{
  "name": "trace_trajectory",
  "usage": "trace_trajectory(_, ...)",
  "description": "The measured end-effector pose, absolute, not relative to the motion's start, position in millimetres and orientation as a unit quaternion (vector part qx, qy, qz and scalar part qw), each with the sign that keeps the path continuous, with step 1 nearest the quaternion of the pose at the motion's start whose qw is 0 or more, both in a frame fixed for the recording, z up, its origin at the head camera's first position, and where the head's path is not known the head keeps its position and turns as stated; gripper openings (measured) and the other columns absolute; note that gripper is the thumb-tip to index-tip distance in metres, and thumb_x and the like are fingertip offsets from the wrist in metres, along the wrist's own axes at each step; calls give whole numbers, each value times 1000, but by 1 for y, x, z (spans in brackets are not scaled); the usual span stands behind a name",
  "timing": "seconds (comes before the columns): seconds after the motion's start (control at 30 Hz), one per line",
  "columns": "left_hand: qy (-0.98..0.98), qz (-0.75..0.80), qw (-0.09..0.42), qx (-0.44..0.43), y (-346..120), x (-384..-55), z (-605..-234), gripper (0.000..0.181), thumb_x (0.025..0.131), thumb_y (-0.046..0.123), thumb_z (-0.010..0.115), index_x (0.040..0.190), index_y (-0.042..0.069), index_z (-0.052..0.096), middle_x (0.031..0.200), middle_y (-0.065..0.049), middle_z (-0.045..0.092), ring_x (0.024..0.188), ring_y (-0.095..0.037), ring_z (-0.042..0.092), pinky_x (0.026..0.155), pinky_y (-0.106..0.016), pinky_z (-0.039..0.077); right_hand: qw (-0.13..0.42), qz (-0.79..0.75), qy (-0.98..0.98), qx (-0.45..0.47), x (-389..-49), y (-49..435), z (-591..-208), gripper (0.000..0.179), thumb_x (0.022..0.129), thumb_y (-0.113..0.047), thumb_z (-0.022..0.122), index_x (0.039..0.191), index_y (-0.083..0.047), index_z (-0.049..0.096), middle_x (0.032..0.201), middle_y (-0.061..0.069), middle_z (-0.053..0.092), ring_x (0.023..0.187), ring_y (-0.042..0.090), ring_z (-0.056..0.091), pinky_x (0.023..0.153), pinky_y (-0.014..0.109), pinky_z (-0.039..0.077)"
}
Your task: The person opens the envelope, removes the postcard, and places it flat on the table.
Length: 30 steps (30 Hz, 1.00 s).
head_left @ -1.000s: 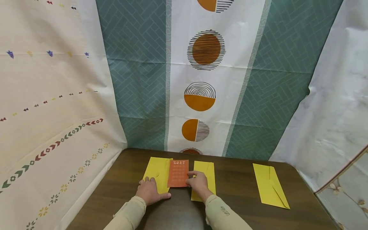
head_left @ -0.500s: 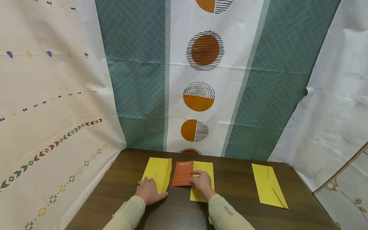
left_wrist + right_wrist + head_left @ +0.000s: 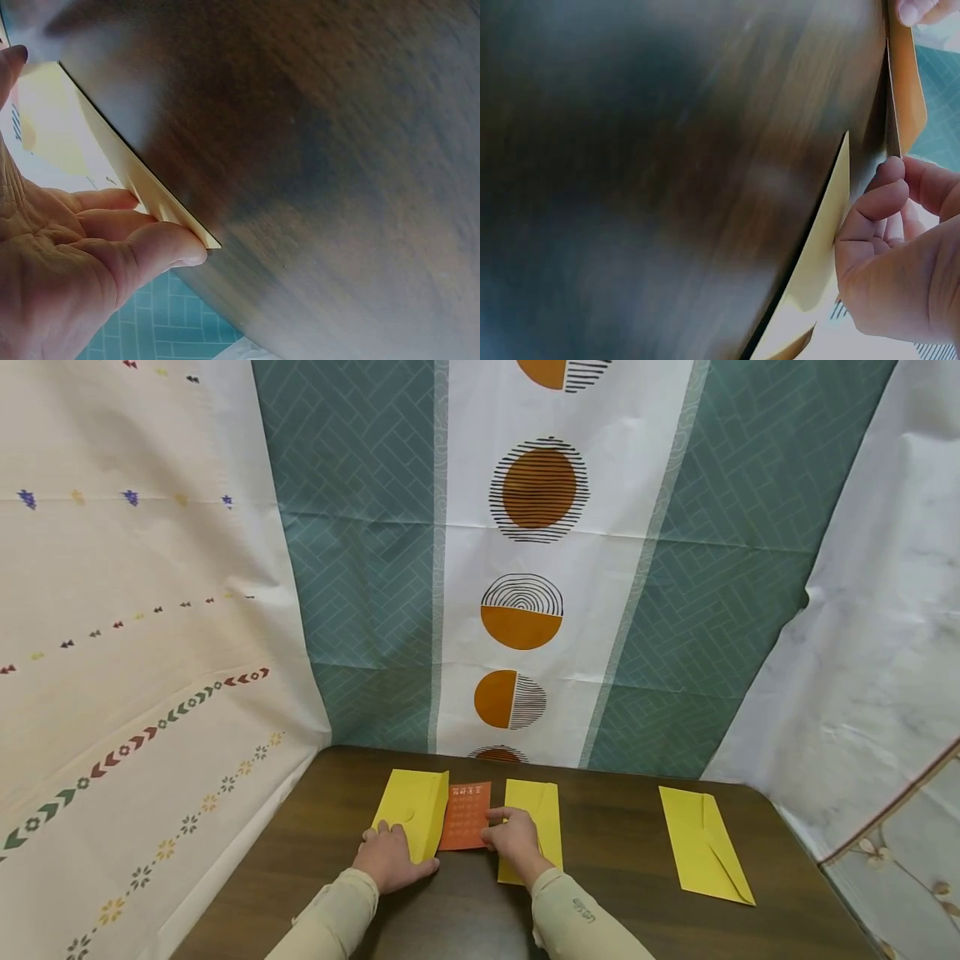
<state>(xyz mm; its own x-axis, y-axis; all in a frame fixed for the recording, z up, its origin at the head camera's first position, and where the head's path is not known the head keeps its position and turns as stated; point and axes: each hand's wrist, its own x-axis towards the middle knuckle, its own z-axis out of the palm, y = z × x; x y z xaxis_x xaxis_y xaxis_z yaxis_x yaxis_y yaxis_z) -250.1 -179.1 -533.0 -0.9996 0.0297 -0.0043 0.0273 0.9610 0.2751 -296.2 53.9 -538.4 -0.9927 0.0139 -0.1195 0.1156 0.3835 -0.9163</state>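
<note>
My left hand point(image 3: 392, 862) lies on the lower part of the left yellow envelope point(image 3: 408, 802), fingers spread, thumb out towards its lower right corner. That envelope's right edge stands slightly raised. Between thumb and fingers, my right hand point(image 3: 517, 845) pinches the right edge of a red card point(image 3: 467, 817) with pale characters along its top. The card's left edge meets the raised edge of the envelope; whether it is inside, I cannot tell. In the right wrist view the card point(image 3: 892, 120) appears as a thin edge beside the envelope point(image 3: 907, 94). My right wrist is above a second yellow envelope point(image 3: 549, 818).
A third yellow envelope point(image 3: 708, 847) lies farther right on the dark wooden table point(image 3: 615, 860). Patterned cloth point(image 3: 375, 610) hangs behind the table, with pale cloth point(image 3: 150, 693) at the left.
The card was over the left envelope's right edge, was drawn right to lie clear of it, and is now back against that edge, slightly lower. My left hand stays in place.
</note>
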Motion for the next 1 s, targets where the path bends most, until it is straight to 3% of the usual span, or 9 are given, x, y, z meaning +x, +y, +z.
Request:
trace_trajectory(0.2,990,142,-2,19,-175,-250,-533,93,78,69,81,116,-13,61,108,-30,57,101,-52,56,87,-62,56,40,-532,845,29,-290,52,-538,38,91,-4,80,128,1,74,93,8,73,65,16,65,62,29,55)
trace_trajectory(0.5,990,136,3,25,-174,-252,-537,98,78,72,80,120,-14,61,112,-33,57,104,-54,56,89,-64,55,26,-472,881,30,-286,58,-533,33,94,-14,79,126,-5,77,79,5,71,61,16,62,56,29,47)
trace_trajectory(0.73,990,137,12,8,-176,-254,-540,104,76,83,75,121,-10,62,105,-25,56,93,-42,54,80,-62,54,-29,-424,905,-10,-286,85,-524,30,93,-15,76,122,-7,79,100,8,80,75,14,67,61,30,52)
trace_trajectory(0.83,992,119,-37,12,-177,-254,-535,97,81,80,74,119,-9,64,104,-23,62,87,-37,56,74,-57,57,-48,-402,914,-13,-289,104,-518,31,94,-16,75,123,-6,79,102,9,82,75,13,70,62,31,54)
trace_trajectory(1.0,983,56,-161,74,-177,-255,-528,62,90,56,80,118,1,71,106,-16,76,89,-32,64,77,-49,63,-57,-369,928,8,-293,140,-511,36,96,-20,73,128,-3,75,108,11,81,80,16,71,68,36,59)
